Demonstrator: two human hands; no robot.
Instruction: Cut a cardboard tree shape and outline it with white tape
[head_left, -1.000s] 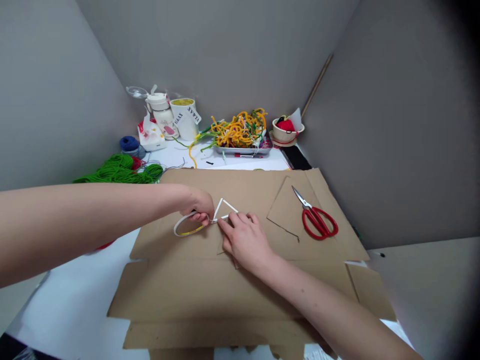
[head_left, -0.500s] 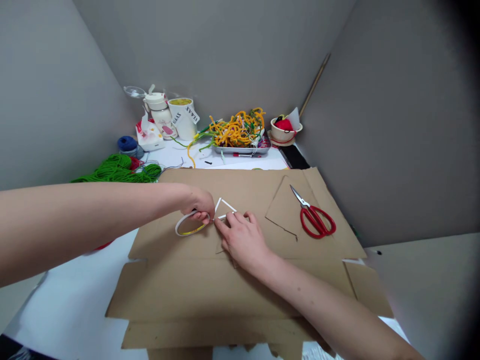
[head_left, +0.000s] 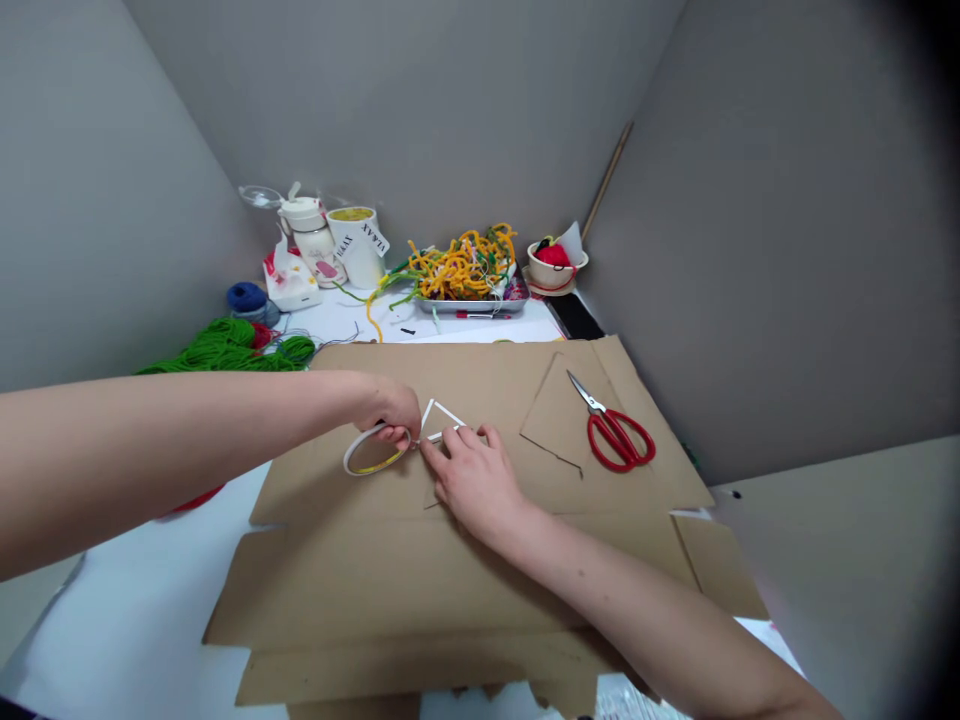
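My left hand (head_left: 395,408) is closed on a narrow roll of tape (head_left: 347,459), a white ring with a yellow inner core, at the left of the middle of the cardboard. White tape strips (head_left: 448,413) form a triangular outline on the cardboard just beyond my fingers. My right hand (head_left: 478,480) lies with its fingers spread on the near side of that outline, pressing down beside my left fingertips. Its palm hides part of a cut or drawn line. All of this rests on a large flattened sheet of brown cardboard (head_left: 360,580).
Red-handled scissors (head_left: 621,440) lie on the cardboard at right, beside a cut outline. Green yarn (head_left: 217,347) and a blue ball (head_left: 246,296) are at left. Behind stand a white bottle (head_left: 311,235), a cup (head_left: 360,255), a yarn tray (head_left: 472,305) and a bowl (head_left: 551,270).
The camera view has shifted slightly, so the scene sits a little further left. Both hands stay at nearly the same place on the cardboard, the tape roll still in the left one.
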